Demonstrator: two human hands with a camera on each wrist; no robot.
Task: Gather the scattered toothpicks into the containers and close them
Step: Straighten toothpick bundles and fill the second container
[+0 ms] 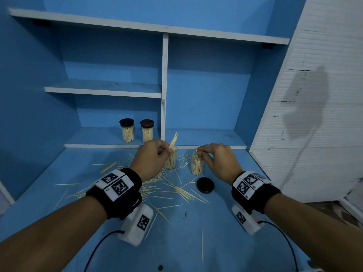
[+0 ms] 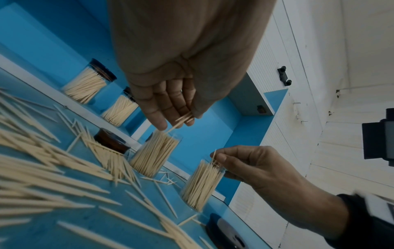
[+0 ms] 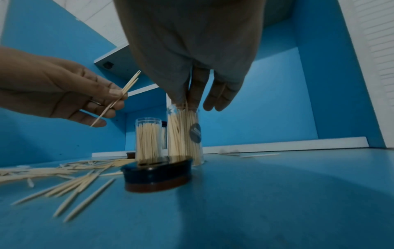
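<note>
The blue table (image 1: pixel 225 222) carries most of the work yet to do: loose toothpicks (image 1: pixel 172 190) lie fanned across it from about 8 o'clock to the centre, with strays toward 6 o'clock. Two capped jars (image 1: pixel 127 130) stand back on the shelf at 11 o'clock, apparently finished.

Two open containers stand side by side at 12 o'clock, the left container (image 1: pixel 171 160) and the right container (image 1: pixel 197 163), both already well packed. A dark lid (image 1: pixel 205 185) lies just in front of the right one.

The left hand (image 1: pixel 152 156) pinches a small bundle (image 1: pixel 173 140) above the left container; the right hand (image 1: pixel 217 159) pinches picks at the right container's mouth. To do this well, I judge, tips should go in upright and together (a slanted bundle would likely snag on the packed picks).
</note>
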